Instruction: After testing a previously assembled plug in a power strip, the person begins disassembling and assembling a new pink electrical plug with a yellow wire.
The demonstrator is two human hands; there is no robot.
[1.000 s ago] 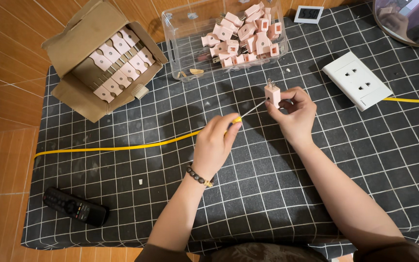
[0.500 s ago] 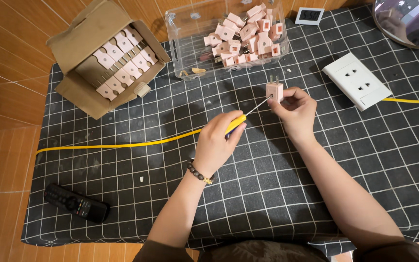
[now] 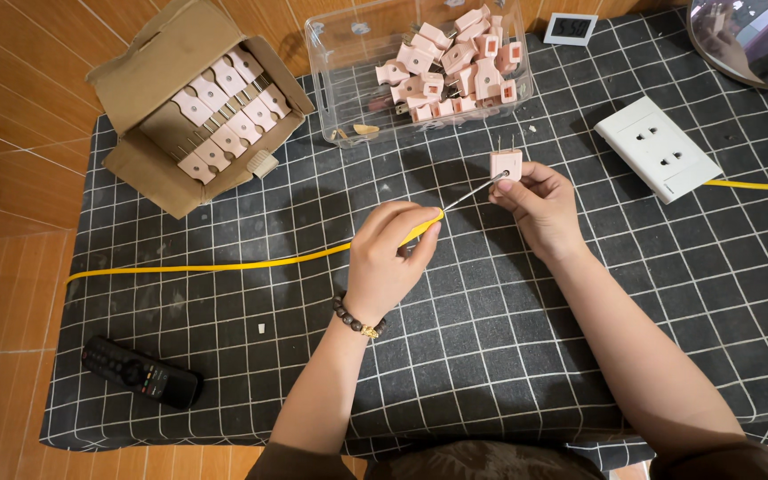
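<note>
While the right hand (image 3: pixel 535 204) pinches a small pink plastic plug (image 3: pixel 505 164), prongs upward, the left hand (image 3: pixel 391 253) clamps a yellow-handled screwdriver (image 3: pixel 455 206), tip slanting up-right into it.

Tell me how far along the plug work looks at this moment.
Done, it seems: loose pink plugs are heaped in the clear bin. In hand: the right hand holds one pink plug, and the left hand points a yellow-handled screwdriver into it. Left, it seems: rows of plugs sit in the cardboard box.
</note>
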